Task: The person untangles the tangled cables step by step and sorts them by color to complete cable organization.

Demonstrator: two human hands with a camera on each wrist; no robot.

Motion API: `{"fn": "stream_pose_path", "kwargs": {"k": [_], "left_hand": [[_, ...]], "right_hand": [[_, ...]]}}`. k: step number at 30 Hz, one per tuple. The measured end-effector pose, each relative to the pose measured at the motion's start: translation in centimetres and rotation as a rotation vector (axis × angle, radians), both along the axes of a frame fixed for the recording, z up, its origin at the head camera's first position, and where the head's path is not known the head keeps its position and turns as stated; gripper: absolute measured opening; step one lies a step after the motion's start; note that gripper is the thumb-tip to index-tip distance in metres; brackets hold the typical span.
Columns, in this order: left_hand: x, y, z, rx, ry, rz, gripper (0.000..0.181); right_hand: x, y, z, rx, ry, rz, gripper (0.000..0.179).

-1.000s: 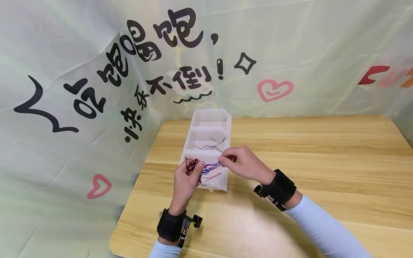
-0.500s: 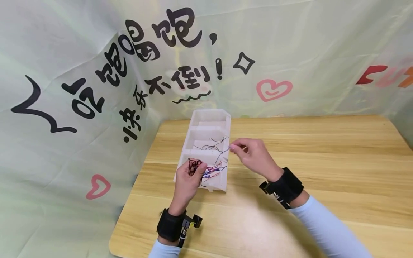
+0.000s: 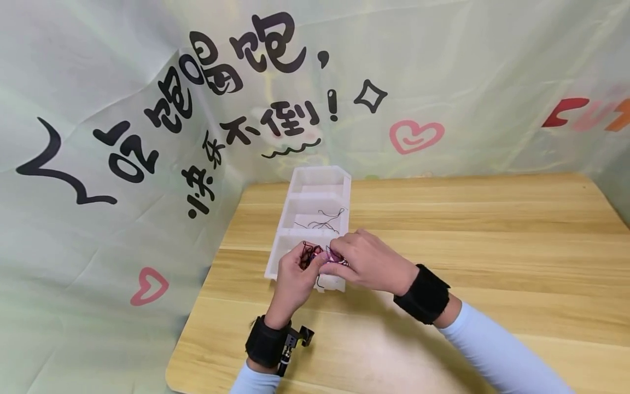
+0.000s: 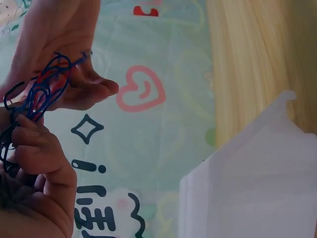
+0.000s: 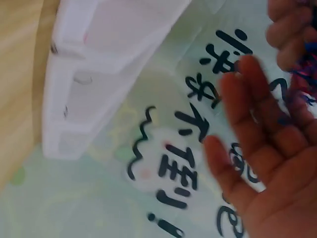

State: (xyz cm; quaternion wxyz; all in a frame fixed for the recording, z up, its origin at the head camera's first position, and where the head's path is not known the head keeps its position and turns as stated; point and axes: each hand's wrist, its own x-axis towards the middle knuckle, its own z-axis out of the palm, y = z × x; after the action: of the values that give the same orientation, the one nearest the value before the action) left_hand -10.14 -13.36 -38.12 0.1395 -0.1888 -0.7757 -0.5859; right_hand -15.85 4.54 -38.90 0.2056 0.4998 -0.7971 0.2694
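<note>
So the bit that mattered here was the line between the two hands: the strand tangle (image 4: 42, 91) was strung right across that gap, up over the nearest compartment (image 3: 284, 249) of the white bin (image 3: 339, 189). The left hand (image 3: 297, 273) was the closer one by far, curled tight around the darker end of the bundle, thumb clamped on top. From that grip the blue and red loops stuck out sideways toward the right hand (image 3: 376, 264), so the bundle's long axis, as much as a mess like that has one, ran roughly from one set of fingertips to the other. The right hand's thumb and index were right up at the loops, its other fingers stretched out, but honestly I couldn't tell if it had pinched a strand or was just touching. A dark end dangled below the hands too. Pulling straight away from the left grip looked like the sensible direction to me, with snagging the obvious risk. A few loose dark strands (image 3: 323, 224) lay in the middle compartment (image 3: 291, 210).
</note>
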Motion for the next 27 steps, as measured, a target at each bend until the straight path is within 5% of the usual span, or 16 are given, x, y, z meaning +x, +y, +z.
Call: {"fn": "stream_pose_path", "kwargs": {"k": [4,9,11,15,22,27], "left_hand": [[0.1,0.1,0.0,-0.047,0.027,0.005,0.007],[0.2,0.2,-0.3,-0.044,0.004,0.023,0.006],[0.2,0.4,-0.3,-0.025,-0.001,0.015,0.006],[0.2,0.9,-0.4,0.012,-0.003,0.006,0.007],[0.8,0.5,-0.8,0.056,-0.012,0.002,0.009],[0.8,0.9,-0.3,0.057,0.031,-0.042,0.009]], "right_hand": [[-0.5,-0.1,-0.6,-0.123,-0.089,0.064,0.023],[-0.5,-0.1,-0.3,-0.459,-0.484,0.092,0.026],[-0.2,-0.1,0.4,-0.581,-0.565,0.074,0.029],[0.1,0.1,1.3,-0.713,-0.597,0.0,0.028],[-1.5,1.5,1.0,-0.914,-0.578,-0.139,0.035],[-2.8,2.3,0.4,-1.058,-0.577,-0.11,0.036]]}}
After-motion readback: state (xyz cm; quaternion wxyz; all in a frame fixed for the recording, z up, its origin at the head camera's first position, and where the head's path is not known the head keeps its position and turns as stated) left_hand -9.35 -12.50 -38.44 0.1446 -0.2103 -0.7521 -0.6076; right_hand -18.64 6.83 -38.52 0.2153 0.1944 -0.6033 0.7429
